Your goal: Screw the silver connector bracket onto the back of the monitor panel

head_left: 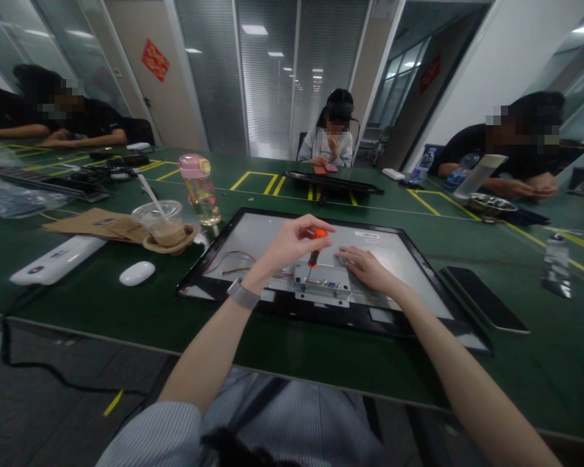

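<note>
In the head view my left hand (294,243), with a watch on its wrist, pinches the orange-and-black handle of a screwdriver (314,256). The screwdriver stands nearly upright over a small metal box with ports (326,282); whether its tip sits in a screw is too small to tell. That box is on the grey back of a flat display panel (282,227) with a black border, lying on the table. Just right of the box, my right hand (367,267) rests on the panel with fingers stretched out, holding nothing. Thin wires (233,263) run along the panel's left side.
Left of the panel are a plastic cup (163,224), a pink-lidded bottle (199,188), a white mouse (137,274) and a white device (58,261). A black phone-like slab (484,297) lies at the right. Several people sit around the green table (146,311).
</note>
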The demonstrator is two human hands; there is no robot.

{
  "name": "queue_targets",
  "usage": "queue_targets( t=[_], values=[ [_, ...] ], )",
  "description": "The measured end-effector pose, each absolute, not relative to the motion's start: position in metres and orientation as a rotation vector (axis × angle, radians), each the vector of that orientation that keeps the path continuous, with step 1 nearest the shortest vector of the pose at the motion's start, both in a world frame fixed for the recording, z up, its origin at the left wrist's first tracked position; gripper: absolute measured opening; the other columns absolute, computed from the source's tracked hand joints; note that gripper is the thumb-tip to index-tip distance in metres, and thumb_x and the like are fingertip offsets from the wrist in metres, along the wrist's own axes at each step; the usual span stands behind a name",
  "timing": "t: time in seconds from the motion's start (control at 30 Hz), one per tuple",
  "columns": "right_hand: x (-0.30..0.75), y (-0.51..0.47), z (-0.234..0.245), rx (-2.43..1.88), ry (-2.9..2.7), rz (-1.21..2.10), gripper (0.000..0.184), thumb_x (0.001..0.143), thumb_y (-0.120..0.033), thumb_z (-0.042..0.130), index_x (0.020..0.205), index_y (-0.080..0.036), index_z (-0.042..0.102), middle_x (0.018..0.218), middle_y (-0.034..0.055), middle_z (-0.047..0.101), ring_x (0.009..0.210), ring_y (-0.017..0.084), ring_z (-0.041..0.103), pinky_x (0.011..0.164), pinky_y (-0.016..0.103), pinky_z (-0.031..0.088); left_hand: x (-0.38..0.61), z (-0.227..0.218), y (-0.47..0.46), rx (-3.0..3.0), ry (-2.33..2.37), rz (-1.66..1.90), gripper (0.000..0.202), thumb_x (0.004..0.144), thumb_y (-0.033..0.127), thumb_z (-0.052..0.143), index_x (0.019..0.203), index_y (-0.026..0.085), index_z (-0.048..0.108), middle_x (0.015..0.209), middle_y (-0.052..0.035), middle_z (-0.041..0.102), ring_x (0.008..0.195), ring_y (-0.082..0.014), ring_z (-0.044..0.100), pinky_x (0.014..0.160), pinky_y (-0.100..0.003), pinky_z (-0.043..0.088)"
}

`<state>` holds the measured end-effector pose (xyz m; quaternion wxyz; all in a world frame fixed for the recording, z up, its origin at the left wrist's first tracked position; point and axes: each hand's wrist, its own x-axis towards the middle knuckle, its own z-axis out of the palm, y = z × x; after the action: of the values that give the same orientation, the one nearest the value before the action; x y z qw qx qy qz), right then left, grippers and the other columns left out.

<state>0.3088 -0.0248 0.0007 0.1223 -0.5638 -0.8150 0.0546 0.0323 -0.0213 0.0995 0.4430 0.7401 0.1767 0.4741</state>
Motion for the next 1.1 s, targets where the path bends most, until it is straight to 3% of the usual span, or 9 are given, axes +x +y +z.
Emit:
queue_targets(
  t=[0.1, 0.2, 0.37, 0.57, 0.73, 0.93, 1.1],
  values=[
    [0.3099, -0.0240, -0.0008, -1.623, -2.384, 0.147, 0.046, 0.102, -0.028, 0.040, 0.144, -0.030, 0.060, 0.156, 0.0093, 0.053, 0.146, 0.036, 0.043, 0.113, 0.067, 0.036, 0.0317, 0.1014, -0.0218, 1.904, 0.503, 1.228, 0.017, 0.077, 0.033, 0.081, 0.086, 0.018, 0.078, 0.090, -0.0037, 0.064, 0.079, -0.0136, 0.059, 0.071, -0.028, 0.051],
    [0.3113, -0.0229, -0.0028, -1.602, -2.384, 0.133, 0.045, 0.103, -0.028, 0.040, 0.143, -0.032, 0.060, 0.155, 0.0085, 0.054, 0.145, 0.035, 0.045, 0.112, 0.067, 0.038, 0.0301, 0.1013, -0.0206, 1.930, 0.500, 1.236, 0.018, 0.088, 0.035, 0.069, 0.086, 0.020, 0.079, 0.090, -0.0048, 0.064, 0.084, -0.0158, 0.060, 0.075, -0.029, 0.051],
    [0.3116, -0.0218, -0.0045, -1.606, -2.377, 0.130, 0.044, 0.104, -0.030, 0.040, 0.143, -0.032, 0.060, 0.155, 0.0085, 0.054, 0.145, 0.034, 0.045, 0.113, 0.066, 0.037, 0.0287, 0.0981, -0.0169, 1.810, 0.355, 1.150, 0.031, 0.094, 0.025, 0.050, 0.097, 0.018, 0.079, 0.118, -0.0113, 0.073, 0.107, -0.0224, 0.067, 0.090, -0.037, 0.055],
    [0.3120, -0.0212, -0.0052, -1.617, -2.373, 0.141, 0.045, 0.103, -0.029, 0.042, 0.144, -0.032, 0.060, 0.155, 0.0074, 0.053, 0.146, 0.035, 0.044, 0.114, 0.066, 0.036, 0.0303, 0.0987, -0.0209, 1.761, 0.436, 1.134, 0.026, 0.089, 0.029, 0.065, 0.108, 0.016, 0.076, 0.098, -0.0094, 0.077, 0.087, -0.0177, 0.070, 0.081, -0.033, 0.056],
    [0.3120, -0.0208, -0.0056, -1.602, -2.378, 0.129, 0.045, 0.102, -0.028, 0.042, 0.143, -0.032, 0.060, 0.155, 0.0084, 0.054, 0.145, 0.036, 0.044, 0.112, 0.067, 0.038, 0.0317, 0.1004, -0.0218, 1.909, 0.489, 1.256, 0.015, 0.079, 0.032, 0.080, 0.088, 0.019, 0.079, 0.086, -0.0032, 0.066, 0.078, -0.0132, 0.058, 0.071, -0.027, 0.048],
    [0.3098, -0.0225, -0.0030, -1.613, -2.378, 0.115, 0.045, 0.102, -0.026, 0.043, 0.143, -0.031, 0.061, 0.155, 0.0082, 0.054, 0.145, 0.036, 0.045, 0.114, 0.064, 0.037, 0.0320, 0.1004, -0.0211, 1.905, 0.487, 1.284, 0.017, 0.086, 0.038, 0.074, 0.083, 0.022, 0.080, 0.083, -0.0026, 0.059, 0.079, -0.0145, 0.056, 0.070, -0.028, 0.047],
    [0.3099, -0.0233, -0.0025, -1.613, -2.372, 0.123, 0.045, 0.102, -0.027, 0.042, 0.143, -0.034, 0.060, 0.155, 0.0071, 0.054, 0.145, 0.036, 0.045, 0.113, 0.067, 0.038, 0.0324, 0.0998, -0.0226, 1.828, 0.520, 1.207, 0.025, 0.087, 0.038, 0.073, 0.104, 0.020, 0.077, 0.083, -0.0022, 0.065, 0.075, -0.0133, 0.059, 0.071, -0.028, 0.049]
  ],
)
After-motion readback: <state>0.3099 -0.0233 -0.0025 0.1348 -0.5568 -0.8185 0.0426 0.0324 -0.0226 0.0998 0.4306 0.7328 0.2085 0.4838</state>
